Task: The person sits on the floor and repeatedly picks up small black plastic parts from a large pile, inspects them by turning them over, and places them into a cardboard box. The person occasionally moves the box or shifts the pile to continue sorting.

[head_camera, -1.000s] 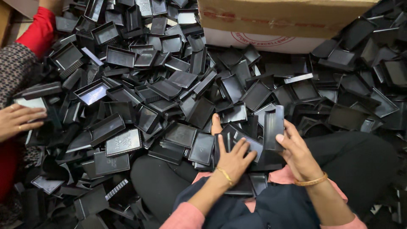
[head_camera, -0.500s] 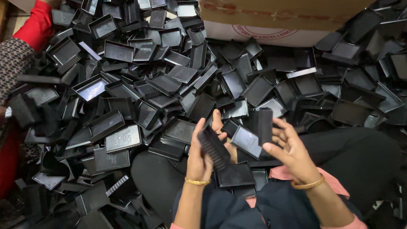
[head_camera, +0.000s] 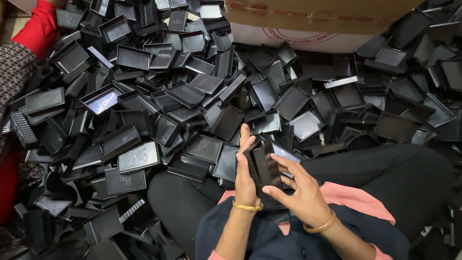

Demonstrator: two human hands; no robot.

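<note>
Black tray stack (head_camera: 267,168) upright between both hands; left hand (head_camera: 245,180) fingers and right hand (head_camera: 301,195) fingers grasping its sides.

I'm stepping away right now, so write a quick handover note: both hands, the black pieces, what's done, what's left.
Left hand: closed around a small stack of black plastic trays, held above the lap.
Right hand: fingers on the stack's front, steadying it.
Pile of loose black trays covers the floor ahead; cardboard box beyond it.
Another person's sleeve at far left.
Done: a few trays stacked in hand.
Left: the loose pile, judging by its size.
</note>
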